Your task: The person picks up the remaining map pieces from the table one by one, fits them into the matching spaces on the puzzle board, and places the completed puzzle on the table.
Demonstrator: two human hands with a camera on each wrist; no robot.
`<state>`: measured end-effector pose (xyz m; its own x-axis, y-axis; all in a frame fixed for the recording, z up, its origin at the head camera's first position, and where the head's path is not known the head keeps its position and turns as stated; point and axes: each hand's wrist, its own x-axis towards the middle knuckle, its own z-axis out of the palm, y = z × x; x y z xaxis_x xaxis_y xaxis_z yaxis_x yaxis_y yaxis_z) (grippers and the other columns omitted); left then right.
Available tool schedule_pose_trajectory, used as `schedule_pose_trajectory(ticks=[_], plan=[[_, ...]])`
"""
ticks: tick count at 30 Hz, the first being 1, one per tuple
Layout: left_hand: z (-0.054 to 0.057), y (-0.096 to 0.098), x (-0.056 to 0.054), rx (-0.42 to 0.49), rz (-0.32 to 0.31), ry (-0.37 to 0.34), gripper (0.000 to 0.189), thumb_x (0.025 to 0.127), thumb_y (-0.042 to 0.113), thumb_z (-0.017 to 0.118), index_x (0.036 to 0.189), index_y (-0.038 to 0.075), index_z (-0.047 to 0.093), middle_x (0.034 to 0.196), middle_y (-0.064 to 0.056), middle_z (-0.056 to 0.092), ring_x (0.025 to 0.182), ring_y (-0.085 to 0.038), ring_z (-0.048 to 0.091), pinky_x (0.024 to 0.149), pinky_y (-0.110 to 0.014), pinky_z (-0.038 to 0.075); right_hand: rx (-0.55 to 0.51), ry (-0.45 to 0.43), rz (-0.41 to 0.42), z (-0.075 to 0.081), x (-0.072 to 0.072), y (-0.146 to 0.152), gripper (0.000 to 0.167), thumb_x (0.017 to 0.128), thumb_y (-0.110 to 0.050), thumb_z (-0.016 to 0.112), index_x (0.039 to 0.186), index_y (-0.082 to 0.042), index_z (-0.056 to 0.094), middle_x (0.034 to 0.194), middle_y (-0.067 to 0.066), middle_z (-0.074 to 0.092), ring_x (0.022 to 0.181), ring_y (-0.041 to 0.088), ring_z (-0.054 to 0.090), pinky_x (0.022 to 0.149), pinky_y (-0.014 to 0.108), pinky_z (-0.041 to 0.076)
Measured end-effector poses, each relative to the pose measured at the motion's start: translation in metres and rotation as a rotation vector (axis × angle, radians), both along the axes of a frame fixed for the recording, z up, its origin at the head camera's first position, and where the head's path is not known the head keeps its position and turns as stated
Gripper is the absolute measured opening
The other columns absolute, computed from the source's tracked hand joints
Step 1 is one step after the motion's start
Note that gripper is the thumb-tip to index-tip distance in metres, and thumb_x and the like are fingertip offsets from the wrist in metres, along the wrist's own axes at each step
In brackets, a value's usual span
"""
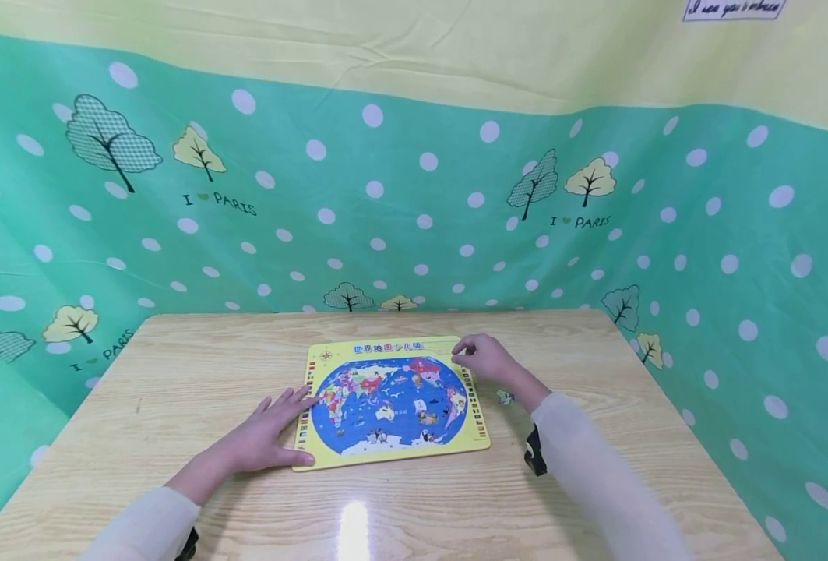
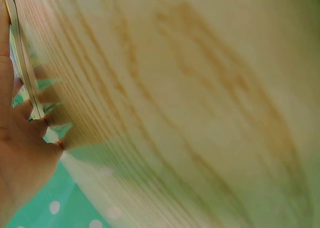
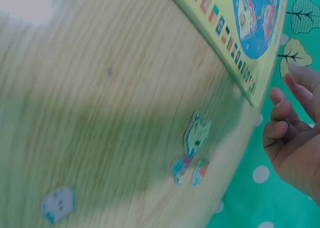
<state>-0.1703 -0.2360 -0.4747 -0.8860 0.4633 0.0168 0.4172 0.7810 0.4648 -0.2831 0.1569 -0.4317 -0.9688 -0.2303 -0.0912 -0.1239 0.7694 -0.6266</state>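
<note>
A yellow-bordered world map puzzle board (image 1: 392,461) lies on the wooden table, with flags down both sides and Chinese characters along the top. My left hand (image 1: 265,436) rests at its left side, fingers stretched over the edge and thumb on the near left corner. In the left wrist view, that hand (image 2: 22,148) is beside the thin board edge (image 2: 27,57). At the far right corner of the board is my right hand (image 1: 489,360). In the right wrist view, the right hand (image 3: 297,133) has loosely bent fingers, thumb and forefinger close together, nothing visible between them.
Right of the board, partly behind my right forearm, lie small puzzle pieces (image 1: 505,397). The right wrist view shows a cat-like piece (image 3: 198,134), two small colourful pieces (image 3: 200,172) and a pale piece (image 3: 59,205). Green dotted cloth (image 1: 399,226) hangs behind the table (image 1: 196,351).
</note>
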Motion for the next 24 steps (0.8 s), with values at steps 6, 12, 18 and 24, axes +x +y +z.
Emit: schedule_pose_trajectory(ticks=[6, 12, 18, 24], plan=[[-0.001, 0.000, 0.000, -0.003, 0.000, -0.005, 0.097, 0.068, 0.066, 0.066, 0.144, 0.014, 0.036, 0.153, -0.018, 0.025, 0.140, -0.045, 0.019, 0.110, -0.067, 0.008, -0.002, 0.000, 0.005, 0.001, 0.004, 0.014, 0.018, 0.089, -0.022, 0.062, 0.102, -0.010, 0.068, 0.090, 0.005, 0.060, 0.082, 0.017, 0.052, 0.065, 0.025, 0.045], [0.000, 0.000, -0.001, -0.007, -0.003, -0.007, 0.097, 0.069, 0.066, 0.066, 0.145, 0.014, 0.036, 0.153, -0.018, 0.025, 0.140, -0.045, 0.019, 0.110, -0.067, 0.008, 0.029, 0.001, -0.007, 0.003, 0.009, 0.025, 0.020, 0.090, -0.023, 0.062, 0.103, -0.010, 0.067, 0.091, 0.005, 0.059, 0.084, 0.017, 0.052, 0.069, 0.026, 0.045], [0.003, 0.001, 0.001, -0.018, -0.006, 0.004, 0.097, 0.069, 0.066, 0.066, 0.144, 0.013, 0.036, 0.152, -0.020, 0.026, 0.139, -0.045, 0.020, 0.110, -0.067, 0.009, 0.038, 0.000, -0.018, 0.000, 0.012, 0.038, 0.021, 0.089, -0.023, 0.062, 0.104, -0.009, 0.067, 0.089, 0.005, 0.059, 0.082, 0.017, 0.053, 0.067, 0.026, 0.045], [0.004, 0.000, 0.001, -0.072, -0.011, 0.030, 0.097, 0.070, 0.070, 0.062, 0.144, 0.013, 0.037, 0.153, -0.018, 0.027, 0.139, -0.044, 0.023, 0.110, -0.067, 0.014, 0.055, -0.002, -0.010, -0.002, 0.016, 0.050, 0.022, 0.088, -0.022, 0.063, 0.104, -0.007, 0.067, 0.084, 0.005, 0.057, 0.076, 0.016, 0.050, 0.063, 0.025, 0.044]])
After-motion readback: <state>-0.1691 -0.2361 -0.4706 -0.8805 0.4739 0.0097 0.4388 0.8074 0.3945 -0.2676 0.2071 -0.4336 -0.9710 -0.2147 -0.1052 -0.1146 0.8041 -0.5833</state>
